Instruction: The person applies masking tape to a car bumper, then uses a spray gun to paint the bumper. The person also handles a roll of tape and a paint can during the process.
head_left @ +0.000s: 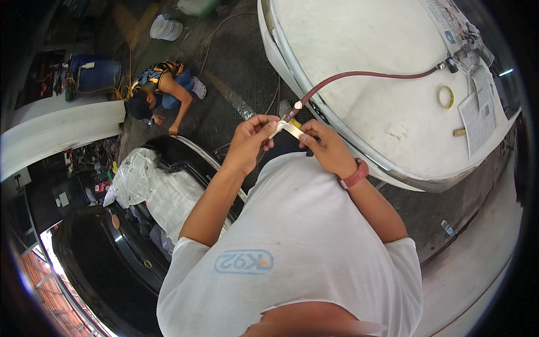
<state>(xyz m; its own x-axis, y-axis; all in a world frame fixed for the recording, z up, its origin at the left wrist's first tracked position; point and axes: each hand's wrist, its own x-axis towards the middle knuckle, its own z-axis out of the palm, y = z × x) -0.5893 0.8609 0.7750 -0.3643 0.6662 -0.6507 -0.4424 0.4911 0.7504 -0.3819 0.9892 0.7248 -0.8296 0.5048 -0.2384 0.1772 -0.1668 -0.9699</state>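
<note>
My left hand (251, 140) pinches a pale fitting wrapped in cream tape at the end of a red hose (365, 73), just in front of my chest. My right hand (324, 145), with a red watch (356, 174) on the wrist, pinches a short strip of cream tape (291, 128) running from that wrapped spot. A yellow piece shows behind the tape, too hidden to name. The hose arches over a large white panel (393, 123) to a metal coupling (449, 64) on its far right.
A tape roll (446, 96) and newspaper (474, 121) lie on the panel. At left, another person (168, 90) crouches beside a black car part (168, 146) partly covered by paper sheeting (157, 191). A white bucket (165, 28), blue drum (98, 76) and hoses are on the floor behind.
</note>
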